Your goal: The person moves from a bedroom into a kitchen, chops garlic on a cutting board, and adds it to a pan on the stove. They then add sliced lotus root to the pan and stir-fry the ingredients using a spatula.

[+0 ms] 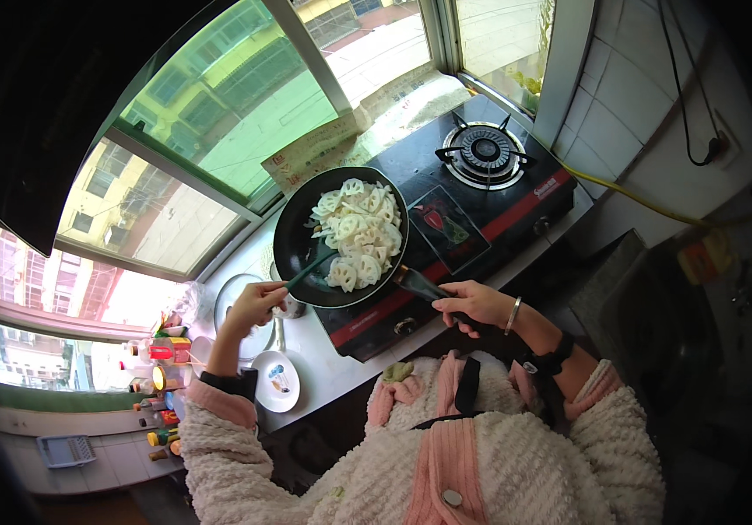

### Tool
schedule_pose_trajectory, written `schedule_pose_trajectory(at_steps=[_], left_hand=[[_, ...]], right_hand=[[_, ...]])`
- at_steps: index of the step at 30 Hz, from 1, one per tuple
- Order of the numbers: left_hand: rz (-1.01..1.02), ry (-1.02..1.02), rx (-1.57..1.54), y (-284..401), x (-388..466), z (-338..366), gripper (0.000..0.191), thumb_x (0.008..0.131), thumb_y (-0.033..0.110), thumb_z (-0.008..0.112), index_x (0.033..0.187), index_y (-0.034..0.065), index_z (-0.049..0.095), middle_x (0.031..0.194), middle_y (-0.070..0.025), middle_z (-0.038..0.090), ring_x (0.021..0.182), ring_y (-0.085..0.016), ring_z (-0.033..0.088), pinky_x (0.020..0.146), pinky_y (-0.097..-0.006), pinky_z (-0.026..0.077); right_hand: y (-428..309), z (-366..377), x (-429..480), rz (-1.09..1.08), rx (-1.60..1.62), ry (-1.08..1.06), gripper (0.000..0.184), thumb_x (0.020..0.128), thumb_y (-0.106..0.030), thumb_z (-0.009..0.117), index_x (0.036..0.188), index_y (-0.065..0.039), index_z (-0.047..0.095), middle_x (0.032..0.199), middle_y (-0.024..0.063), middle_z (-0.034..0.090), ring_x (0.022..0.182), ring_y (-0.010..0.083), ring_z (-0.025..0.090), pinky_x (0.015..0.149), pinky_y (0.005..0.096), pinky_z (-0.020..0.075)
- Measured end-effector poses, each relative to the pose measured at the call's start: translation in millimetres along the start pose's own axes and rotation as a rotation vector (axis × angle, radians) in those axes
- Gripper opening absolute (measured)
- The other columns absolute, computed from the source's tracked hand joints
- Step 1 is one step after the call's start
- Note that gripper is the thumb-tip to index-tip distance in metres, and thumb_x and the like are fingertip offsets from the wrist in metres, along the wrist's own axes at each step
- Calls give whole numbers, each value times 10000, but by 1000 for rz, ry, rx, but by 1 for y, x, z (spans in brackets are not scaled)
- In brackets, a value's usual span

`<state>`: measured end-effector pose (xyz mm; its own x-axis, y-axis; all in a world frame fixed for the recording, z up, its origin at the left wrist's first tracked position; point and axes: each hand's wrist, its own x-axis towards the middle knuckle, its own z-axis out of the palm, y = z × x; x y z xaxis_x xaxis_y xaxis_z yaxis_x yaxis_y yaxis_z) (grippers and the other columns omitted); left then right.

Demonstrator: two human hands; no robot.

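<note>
My left hand (261,305) is closed around the green handle of a spatula (310,269), whose far end is among the sliced lotus root. My right hand (471,305) grips the black handle of a frying pan (298,220), steadying it over the left side of a gas stove. White lotus root slices (363,230) are heaped on the pan's right side, while dark bare metal shows on its left. The spatula's blade is mostly hidden by the slices.
The black gas stove (428,230) has a bare burner (486,149) at right. Left of the pan are a glass lid (235,298) and a white plate (275,380). Several bottles (169,351) stand by the windows. A yellow hose (632,193) runs behind the sink (652,315).
</note>
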<state>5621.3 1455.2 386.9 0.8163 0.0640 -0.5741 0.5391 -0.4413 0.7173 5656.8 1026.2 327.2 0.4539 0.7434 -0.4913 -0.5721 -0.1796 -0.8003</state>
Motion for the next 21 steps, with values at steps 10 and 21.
schedule_pose_trajectory(at_steps=[10,21], left_hand=[[231,312,443,-21,-63,-18,317,882,112,656,1195,69,667,675,-73,652,547,-139,575,574,-299,486],[544,708,1481,84,-25,38,147,797,49,566,936,61,615,703,-114,644,649,-294,669,582,-368,531]], right_hand=[[-3,-2,-3,29,-5,9,195,970,-223,571,1058,-52,547,747,35,600,477,68,518,382,219,427],[-9,0,-5,-6,-76,10,195,961,-246,582,958,-53,563,725,19,591,485,65,512,400,220,436]])
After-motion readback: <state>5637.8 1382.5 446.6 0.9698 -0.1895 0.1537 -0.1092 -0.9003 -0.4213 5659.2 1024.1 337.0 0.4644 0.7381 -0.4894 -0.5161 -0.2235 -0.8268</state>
